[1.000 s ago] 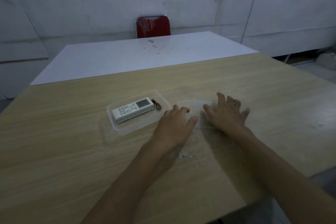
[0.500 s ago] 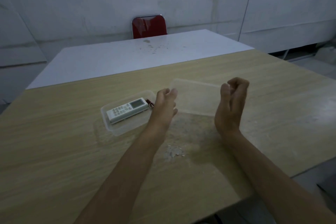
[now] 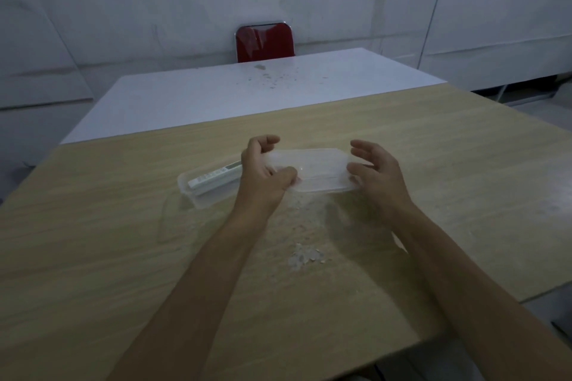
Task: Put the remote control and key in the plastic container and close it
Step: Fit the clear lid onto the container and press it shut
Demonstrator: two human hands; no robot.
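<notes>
A clear plastic container (image 3: 198,198) sits on the wooden table (image 3: 93,226), left of centre. The white remote control (image 3: 213,178) lies inside it. My left hand hides the container's right end, so the key is out of sight. Both hands hold the clear plastic lid (image 3: 318,172) above the table, just right of the container. My left hand (image 3: 263,173) pinches the lid's left end. My right hand (image 3: 376,175) grips its right end, fingers curled around the edge.
A patch of white crumbs (image 3: 305,257) lies on the table below the lid. A white table (image 3: 247,93) abuts the far edge, with a red chair (image 3: 264,43) behind it against the wall. The table's near right corner drops off at lower right.
The lid lay flat under both hands, then was lifted off the table. It is now held in the air between both hands and sits closer to the container.
</notes>
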